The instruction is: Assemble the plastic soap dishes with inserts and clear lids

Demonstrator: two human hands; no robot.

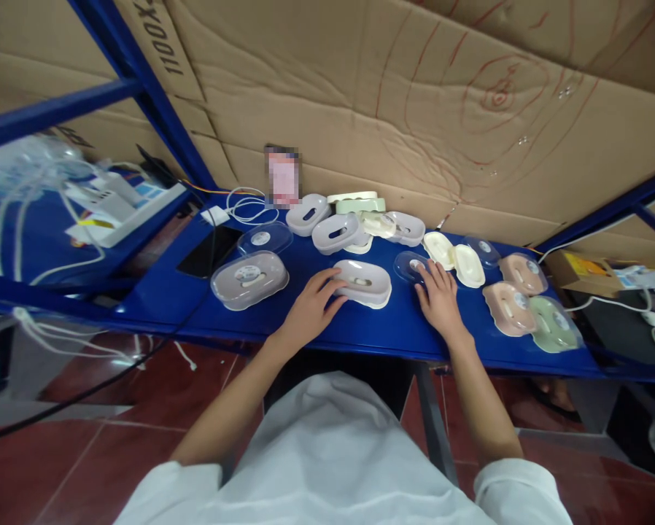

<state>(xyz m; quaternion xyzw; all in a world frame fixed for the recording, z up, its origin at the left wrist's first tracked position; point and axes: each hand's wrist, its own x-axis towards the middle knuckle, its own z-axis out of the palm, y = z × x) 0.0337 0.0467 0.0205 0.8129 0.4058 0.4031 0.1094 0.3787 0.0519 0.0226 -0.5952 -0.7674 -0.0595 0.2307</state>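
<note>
With the left hand (310, 310) laid flat, fingers spread on the near-centre white tray (363, 282), and the right hand (440, 295) open on the clear lid (409, 266) just right of it, steady the tray and lift the lid level.

Counted three grey oval plastic trays (338, 233), two pink ones (509, 308), two cream ones (468, 265), one green (553, 324).
</note>
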